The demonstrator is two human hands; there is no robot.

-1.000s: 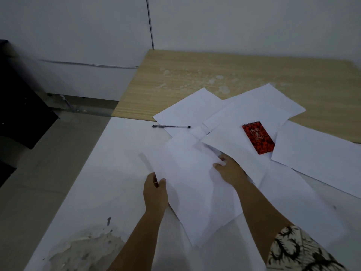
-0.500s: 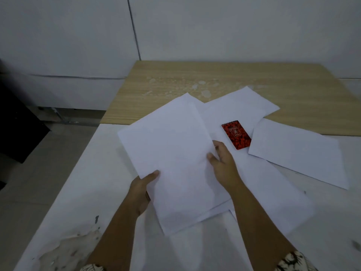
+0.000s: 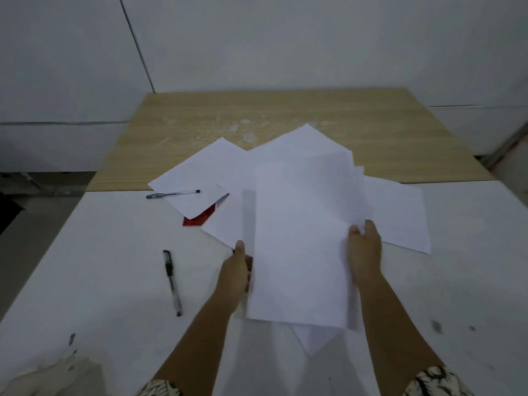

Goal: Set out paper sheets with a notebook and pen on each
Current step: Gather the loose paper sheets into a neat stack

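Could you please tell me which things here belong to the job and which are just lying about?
Job:
- sheets held in left hand and right hand
- loose sheets
- red notebook, partly covered
- near pen
- far pen

Not part:
- wooden table
- white table
- wall

Notebook under sheets, pen left, 2nd pen behind

Both bare forearms reach forward from patterned short sleeves, roughly parallel. The left hand sits side-on with its thumb pointing up and away, fingers curled under and pinching the left edge of a large white paper sheet. The right hand grips the sheet's right edge, fingers folded on top, blurred.
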